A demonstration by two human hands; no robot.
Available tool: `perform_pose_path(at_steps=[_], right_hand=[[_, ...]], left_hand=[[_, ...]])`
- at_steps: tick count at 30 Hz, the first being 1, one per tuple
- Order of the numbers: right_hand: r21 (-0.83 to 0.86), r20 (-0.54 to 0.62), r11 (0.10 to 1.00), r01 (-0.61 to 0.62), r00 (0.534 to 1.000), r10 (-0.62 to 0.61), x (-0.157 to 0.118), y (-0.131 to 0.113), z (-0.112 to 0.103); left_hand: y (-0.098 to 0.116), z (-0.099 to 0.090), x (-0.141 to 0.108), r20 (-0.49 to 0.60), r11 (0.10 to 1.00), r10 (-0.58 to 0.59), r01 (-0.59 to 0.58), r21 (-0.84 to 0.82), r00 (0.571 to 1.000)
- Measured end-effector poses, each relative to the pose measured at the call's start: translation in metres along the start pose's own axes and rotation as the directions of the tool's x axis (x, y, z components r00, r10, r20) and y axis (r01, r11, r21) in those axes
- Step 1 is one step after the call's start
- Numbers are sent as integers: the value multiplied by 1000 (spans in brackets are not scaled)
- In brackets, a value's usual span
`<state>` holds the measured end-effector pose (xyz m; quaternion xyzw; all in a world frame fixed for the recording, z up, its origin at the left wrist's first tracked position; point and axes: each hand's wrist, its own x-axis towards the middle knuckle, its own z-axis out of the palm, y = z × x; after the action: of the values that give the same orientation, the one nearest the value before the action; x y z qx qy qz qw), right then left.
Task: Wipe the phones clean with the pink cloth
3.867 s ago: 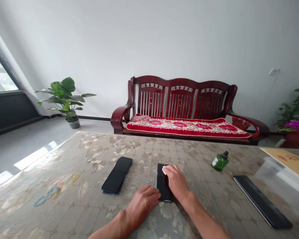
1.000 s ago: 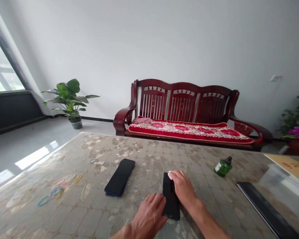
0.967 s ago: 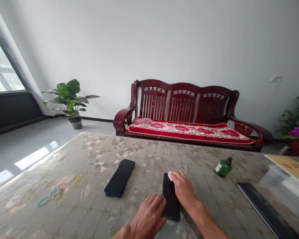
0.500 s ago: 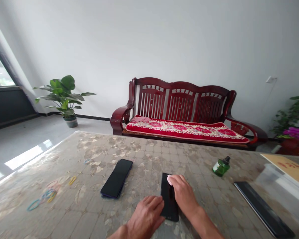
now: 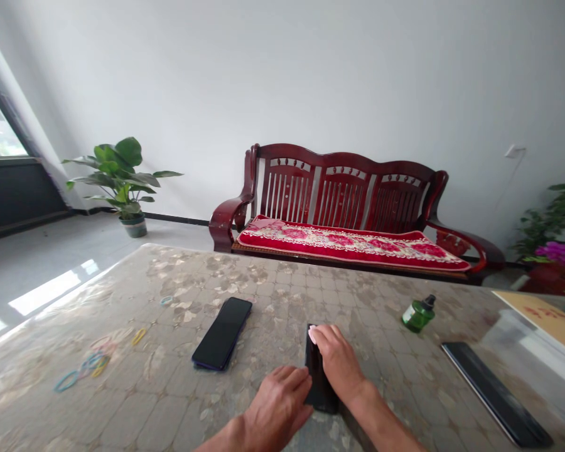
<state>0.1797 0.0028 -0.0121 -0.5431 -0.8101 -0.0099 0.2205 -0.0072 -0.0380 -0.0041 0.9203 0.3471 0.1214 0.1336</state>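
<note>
A black smartphone (image 5: 317, 389) lies on the patterned tabletop in front of me, its screen facing up. My left hand (image 5: 282, 402) grips its lower left edge, fingers curled and pressed together. Over the phone's upper right part, my right hand (image 5: 341, 361) pinches a small pale pinkish-white piece (image 5: 312, 334), perhaps a folded wipe, against the screen near the top left corner. The right hand and forearm cover much of the phone's right side. To the left, another dark phone (image 5: 223, 333) rests on what looks like a second one.
On the right stand a green bottle (image 5: 419, 315) with a black top and a long black device (image 5: 496, 395), beside a clear box with a tan card (image 5: 543, 317). Colourful bands (image 5: 94, 363) lie at the left. Beyond the table (image 5: 282, 282) is a wooden bench (image 5: 343, 194).
My right hand has slid slightly left across the screen, taking the pale piece to the phone's top left corner. The left hand keeps its grip; the view has shifted slightly.
</note>
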Motion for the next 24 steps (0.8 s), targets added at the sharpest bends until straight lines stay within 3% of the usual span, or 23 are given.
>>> perform_pose_path(at_steps=[5, 13, 20, 24], right_hand=[[32, -24, 999, 13, 1000, -12, 17, 2, 9], [-6, 59, 998, 62, 996, -61, -27, -16, -12], [72, 55, 997, 30, 998, -34, 15, 1, -6], [62, 37, 998, 25, 999, -28, 8, 0, -6]], left_hand=[[0, -1, -1, 0, 1000, -2, 2, -14, 1000], [-1, 4, -1, -10, 999, -17, 16, -34, 1000], [-1, 2, -2, -24, 1000, -13, 13, -14, 1000], [-2, 3, -2, -35, 1000, -10, 10, 1, 999]])
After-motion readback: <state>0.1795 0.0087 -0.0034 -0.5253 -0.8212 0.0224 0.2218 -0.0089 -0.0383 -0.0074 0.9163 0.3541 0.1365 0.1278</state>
